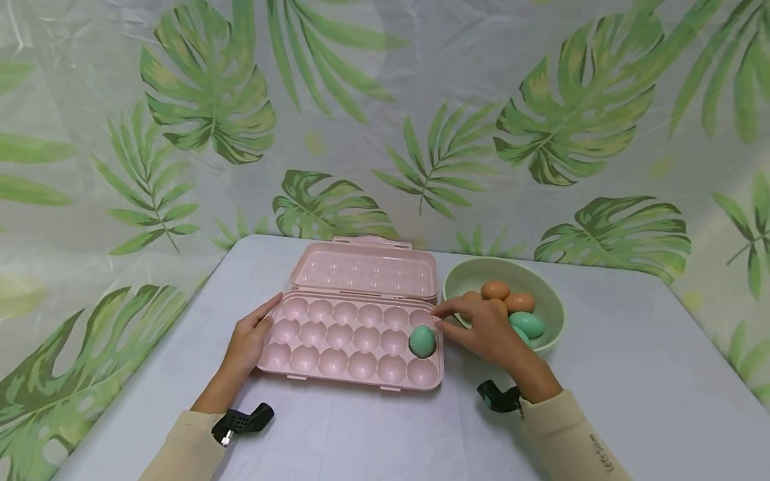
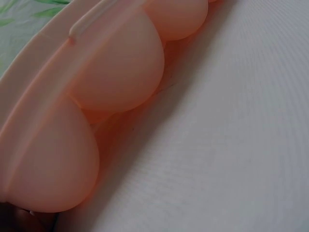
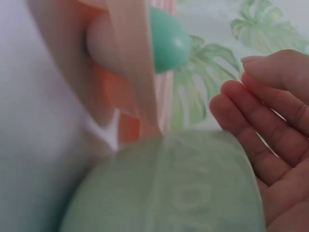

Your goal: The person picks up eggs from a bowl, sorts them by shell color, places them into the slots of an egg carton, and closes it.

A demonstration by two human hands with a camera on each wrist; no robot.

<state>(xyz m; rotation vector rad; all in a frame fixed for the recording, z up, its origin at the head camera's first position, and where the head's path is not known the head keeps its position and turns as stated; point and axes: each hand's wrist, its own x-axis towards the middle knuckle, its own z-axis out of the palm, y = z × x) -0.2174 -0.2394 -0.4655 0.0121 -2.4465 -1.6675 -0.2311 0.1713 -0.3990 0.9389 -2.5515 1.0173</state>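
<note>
Gripping pink egg carton point(image 1: 339, 335) beside green bowl point(image 1: 550, 302) with left hand point(image 1: 244, 343), holding nothing in loose-fingered right hand point(image 1: 490, 329), with one green egg point(image 1: 422, 341) seated in the carton and brown eggs point(image 1: 496, 290) plus more green eggs point(image 1: 527, 325) left in the bowl

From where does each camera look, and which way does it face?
Head: on the head, facing forward and down at the pink egg carton and bowl; left hand, right hand and sleeves show.
Left wrist: on that wrist, facing the carton's cup undersides; perhaps a dark bit of hand, bottom left.
Right wrist: on that wrist, facing bowl and carton's end; fingers at right.
Head and right wrist share the carton's green egg.
</note>
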